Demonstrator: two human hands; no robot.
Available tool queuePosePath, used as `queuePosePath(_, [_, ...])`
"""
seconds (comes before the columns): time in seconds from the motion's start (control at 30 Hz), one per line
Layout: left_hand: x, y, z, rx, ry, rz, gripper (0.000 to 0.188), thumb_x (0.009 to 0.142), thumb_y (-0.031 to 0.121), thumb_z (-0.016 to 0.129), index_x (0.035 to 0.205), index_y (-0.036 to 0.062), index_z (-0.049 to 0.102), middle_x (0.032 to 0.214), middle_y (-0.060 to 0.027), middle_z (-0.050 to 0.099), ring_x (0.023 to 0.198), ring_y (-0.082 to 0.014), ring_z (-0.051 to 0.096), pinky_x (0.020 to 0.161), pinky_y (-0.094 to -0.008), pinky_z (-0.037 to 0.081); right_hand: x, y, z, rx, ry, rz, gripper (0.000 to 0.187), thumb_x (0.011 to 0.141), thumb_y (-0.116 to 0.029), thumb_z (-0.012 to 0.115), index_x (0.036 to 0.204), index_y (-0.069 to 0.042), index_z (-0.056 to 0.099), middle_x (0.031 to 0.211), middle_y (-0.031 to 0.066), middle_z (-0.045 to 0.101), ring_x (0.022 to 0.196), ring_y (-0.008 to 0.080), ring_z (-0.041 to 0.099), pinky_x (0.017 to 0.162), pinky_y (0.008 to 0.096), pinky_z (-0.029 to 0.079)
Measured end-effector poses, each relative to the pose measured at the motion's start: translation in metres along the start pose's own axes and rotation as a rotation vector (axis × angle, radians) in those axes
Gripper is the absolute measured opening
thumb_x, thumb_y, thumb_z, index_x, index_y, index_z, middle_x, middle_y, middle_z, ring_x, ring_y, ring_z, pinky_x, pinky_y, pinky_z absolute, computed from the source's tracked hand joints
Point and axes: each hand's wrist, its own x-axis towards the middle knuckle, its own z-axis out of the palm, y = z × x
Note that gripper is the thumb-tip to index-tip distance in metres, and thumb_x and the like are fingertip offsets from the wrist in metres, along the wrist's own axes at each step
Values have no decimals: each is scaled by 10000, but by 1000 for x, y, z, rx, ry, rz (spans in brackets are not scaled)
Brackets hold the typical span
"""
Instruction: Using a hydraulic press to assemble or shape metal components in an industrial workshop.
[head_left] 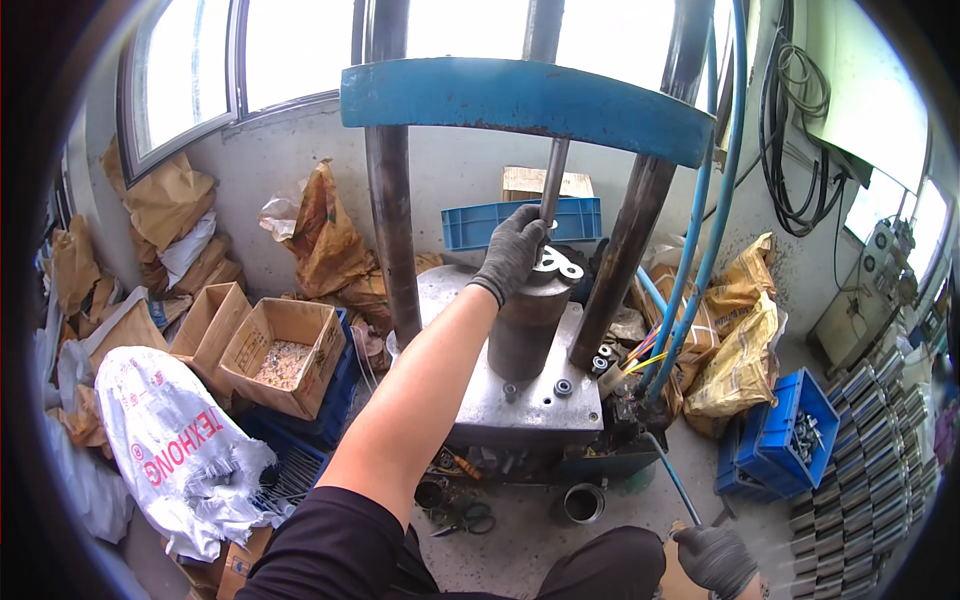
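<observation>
My left hand (513, 250), in a dark grey glove, reaches up into a press and closes round the lower end of an upright metal rod (554, 180). The rod rises to the blue crossbeam (520, 95); its tip is partly hidden by my fingers. Just right of those fingers, a pale part with round holes (560, 264) lies on top of a dark steel cylinder (527, 335). This cylinder stands on the press's metal plate (450, 300). Low on the right, my gloved right hand (716, 560) grips a thin lever (673, 478) that slants up to the press base.
Steel columns (392, 220) and blue hoses (700, 230) flank the work area. Cartons (280, 350) and a white sack (175, 450) crowd the left. Blue bins (785, 435) and stacked metal tubes (865, 480) stand right. Scissors (470, 520) and a metal cup (583, 503) lie below.
</observation>
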Motion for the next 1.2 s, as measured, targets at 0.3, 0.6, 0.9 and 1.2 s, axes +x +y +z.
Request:
queuePosePath(0.3, [0,-1,2,131,27,8,188,1004,123,598,1162,51,670,855,-21,617,721,-101,529,659,-285,471,5,9,2,-42,-99,-77,230,908,-250,632,995,-95,778,911,197,749,906,382,725,853,487,585])
queuePosePath(0.6, [6,-9,-1,132,33,5,195,992,93,544,1141,51,663,833,-37,602,719,-115,536,663,-303,479,8,2,-18,55,72,41,302,923,-244,629,1139,-74,753,1051,209,746,937,388,730,840,484,582])
queuePosePath(0.9, [7,-8,0,177,33,0,237,949,83,531,1141,45,665,825,-53,603,728,-126,550,675,-308,487,6,2,-15,48,61,12,290,935,-246,634,1146,-84,748,1001,209,751,903,393,732,819,496,584])
queuePosePath(1.2, [7,-6,-3,211,23,-3,243,939,93,537,1124,33,683,840,-57,633,728,-139,574,687,-316,503,7,7,-15,47,7,-18,277,952,-240,622,1147,-86,745,982,215,746,884,402,726,810,492,585])
